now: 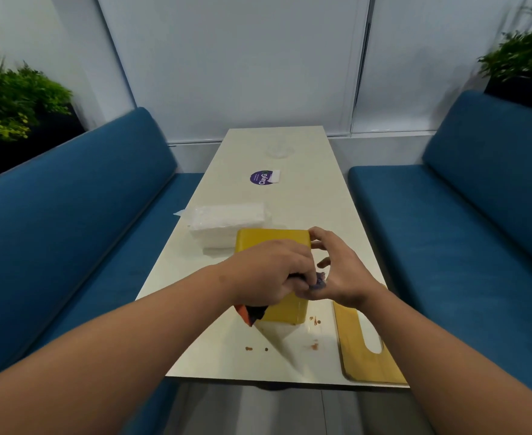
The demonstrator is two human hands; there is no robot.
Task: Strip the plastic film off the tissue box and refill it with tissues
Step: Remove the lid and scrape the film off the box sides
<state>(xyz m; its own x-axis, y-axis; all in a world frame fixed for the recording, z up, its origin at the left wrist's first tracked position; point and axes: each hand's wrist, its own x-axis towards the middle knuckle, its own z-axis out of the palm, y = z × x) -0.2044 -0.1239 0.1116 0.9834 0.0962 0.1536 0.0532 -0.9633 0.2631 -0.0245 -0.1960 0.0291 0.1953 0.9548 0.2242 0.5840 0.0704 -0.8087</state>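
The yellow tissue box [271, 246] lies flat; left hand [268, 271] grips crumpled dark film [319, 281], right hand [337, 271] loosely open.

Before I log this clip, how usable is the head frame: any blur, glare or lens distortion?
Head view: strong wide-angle bending of the benches and wall lines; motion blur smears the plant at left; soft ceiling glare on the table at its far end; the left hand, right hand and yellow tissue box are fairly sharp.
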